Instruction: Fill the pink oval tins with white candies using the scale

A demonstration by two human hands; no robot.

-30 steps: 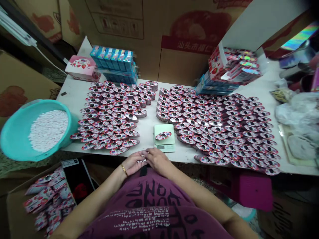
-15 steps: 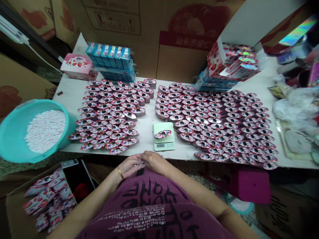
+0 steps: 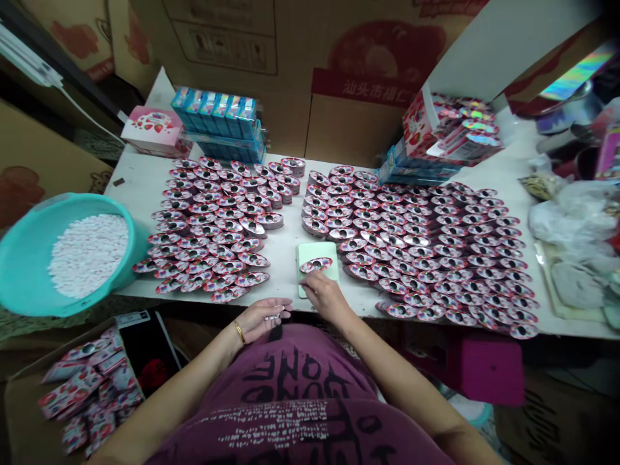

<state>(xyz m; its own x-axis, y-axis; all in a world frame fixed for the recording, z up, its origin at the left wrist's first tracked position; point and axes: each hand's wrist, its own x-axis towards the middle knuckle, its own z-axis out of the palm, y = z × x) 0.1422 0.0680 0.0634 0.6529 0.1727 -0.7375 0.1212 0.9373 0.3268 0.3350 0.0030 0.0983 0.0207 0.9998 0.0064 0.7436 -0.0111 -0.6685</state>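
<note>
Just off the table's front edge, my left hand (image 3: pixel 264 318) is cupped palm up around a few small white candies (image 3: pixel 275 315). My right hand (image 3: pixel 325 297) reaches over the front of a pale green kitchen scale (image 3: pixel 331 250), its fingers pinched together close to the near side of a small oval packet (image 3: pixel 316 264). Whatever is between those fingertips is too small to make out. The packet has a dark round opening on top and stands on the scale's plate. My hand covers the scale's display.
Rows of similar open packets stand left (image 3: pixel 213 232) and right (image 3: pixel 426 252) of the scale. A turquoise basin (image 3: pixel 24 258) of white candies is at the left, above a carton of filled packets (image 3: pixel 92 387). Blue boxes (image 3: pixel 217 116) stand behind; plastic bags (image 3: pixel 571 213) lie right.
My right hand has left my left hand and moved forward to the packet on the scale. The left hand has turned more open, showing white candies.
</note>
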